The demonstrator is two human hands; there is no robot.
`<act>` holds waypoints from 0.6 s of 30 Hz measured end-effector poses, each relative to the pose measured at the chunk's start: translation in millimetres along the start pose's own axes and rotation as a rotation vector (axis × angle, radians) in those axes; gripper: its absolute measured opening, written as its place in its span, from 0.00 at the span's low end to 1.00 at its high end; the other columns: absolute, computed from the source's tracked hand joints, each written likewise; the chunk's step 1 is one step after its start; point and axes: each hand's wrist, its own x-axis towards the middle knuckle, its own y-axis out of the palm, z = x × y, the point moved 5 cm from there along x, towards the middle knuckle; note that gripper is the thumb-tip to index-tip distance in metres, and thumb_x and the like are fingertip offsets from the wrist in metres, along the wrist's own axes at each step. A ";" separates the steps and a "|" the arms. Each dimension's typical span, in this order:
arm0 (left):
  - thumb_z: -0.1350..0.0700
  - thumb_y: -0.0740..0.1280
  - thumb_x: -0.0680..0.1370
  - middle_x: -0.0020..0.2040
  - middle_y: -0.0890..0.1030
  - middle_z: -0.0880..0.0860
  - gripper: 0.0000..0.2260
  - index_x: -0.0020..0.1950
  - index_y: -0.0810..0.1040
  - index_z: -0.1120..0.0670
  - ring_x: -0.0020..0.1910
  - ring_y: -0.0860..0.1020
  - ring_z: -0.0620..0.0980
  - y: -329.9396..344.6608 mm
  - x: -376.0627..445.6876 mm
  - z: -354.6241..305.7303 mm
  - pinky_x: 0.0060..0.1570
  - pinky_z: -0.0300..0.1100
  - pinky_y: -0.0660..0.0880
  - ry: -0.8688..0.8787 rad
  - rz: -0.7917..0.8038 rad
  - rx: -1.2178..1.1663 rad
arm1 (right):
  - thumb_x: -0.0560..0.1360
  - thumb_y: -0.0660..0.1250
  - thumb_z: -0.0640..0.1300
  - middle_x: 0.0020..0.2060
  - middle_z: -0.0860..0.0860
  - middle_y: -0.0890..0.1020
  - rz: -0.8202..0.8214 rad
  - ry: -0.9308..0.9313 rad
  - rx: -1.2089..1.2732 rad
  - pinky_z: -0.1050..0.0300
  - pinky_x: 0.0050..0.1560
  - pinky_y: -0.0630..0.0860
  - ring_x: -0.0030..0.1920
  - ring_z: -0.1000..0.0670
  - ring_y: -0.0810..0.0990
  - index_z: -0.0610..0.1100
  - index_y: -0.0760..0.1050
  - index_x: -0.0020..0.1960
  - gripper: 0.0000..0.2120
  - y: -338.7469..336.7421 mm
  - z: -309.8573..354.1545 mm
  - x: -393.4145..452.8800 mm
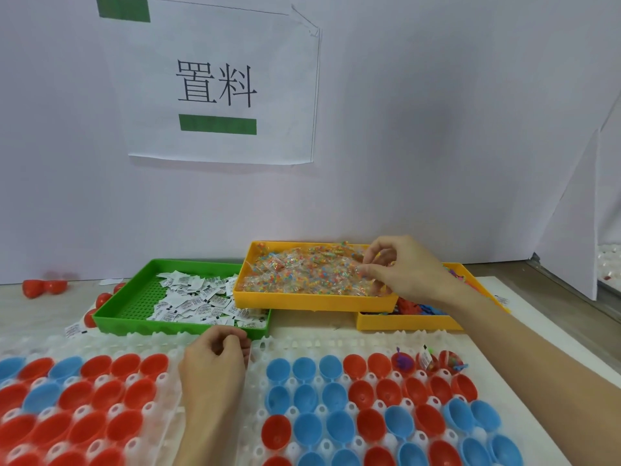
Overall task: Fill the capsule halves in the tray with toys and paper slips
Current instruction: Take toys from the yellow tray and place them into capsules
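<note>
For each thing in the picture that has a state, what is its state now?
Right hand: pinching a clear packet in the upper yellow tray.
Left hand: curled; contents hidden.
Green tray: partly filled with paper slips.
Capsule halves: mostly empty; three at top right filled.
</note>
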 end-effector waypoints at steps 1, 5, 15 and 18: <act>0.70 0.60 0.75 0.32 0.83 0.53 0.16 0.35 0.82 0.55 0.38 0.81 0.56 -0.4 0.7 -0.1 0.47 0.55 0.80 0.000 -0.002 0.002 | 0.76 0.73 0.40 0.33 0.46 0.85 0.003 -0.008 0.004 0.64 0.29 0.76 0.31 0.50 0.84 0.43 0.78 0.43 0.05 -3.7 0.5 -6.1; 0.69 0.61 0.75 0.33 0.83 0.54 0.16 0.35 0.82 0.54 0.38 0.81 0.56 1.4 0.9 2.3 0.47 0.55 0.80 0.001 -0.003 0.024 | 0.76 0.72 0.37 0.31 0.47 0.85 0.070 -0.023 0.021 0.63 0.32 0.78 0.32 0.49 0.85 0.40 0.80 0.44 0.02 -17.0 -2.0 -31.5; 0.69 0.61 0.76 0.35 0.83 0.54 0.15 0.37 0.82 0.54 0.39 0.81 0.55 3.6 1.9 3.7 0.46 0.52 0.79 0.002 -0.003 0.034 | 0.74 0.75 0.45 0.34 0.60 0.84 0.231 -0.068 -0.392 0.61 0.42 0.80 0.38 0.61 0.82 0.52 0.82 0.37 0.08 -16.5 -13.0 -68.2; 0.69 0.61 0.75 0.34 0.83 0.53 0.16 0.36 0.82 0.53 0.38 0.81 0.55 3.2 2.9 5.3 0.47 0.53 0.80 0.005 -0.004 0.040 | 0.74 0.75 0.45 0.35 0.58 0.84 0.258 -0.043 -0.427 0.59 0.43 0.81 0.40 0.60 0.82 0.54 0.82 0.37 0.08 -10.2 -18.8 -70.2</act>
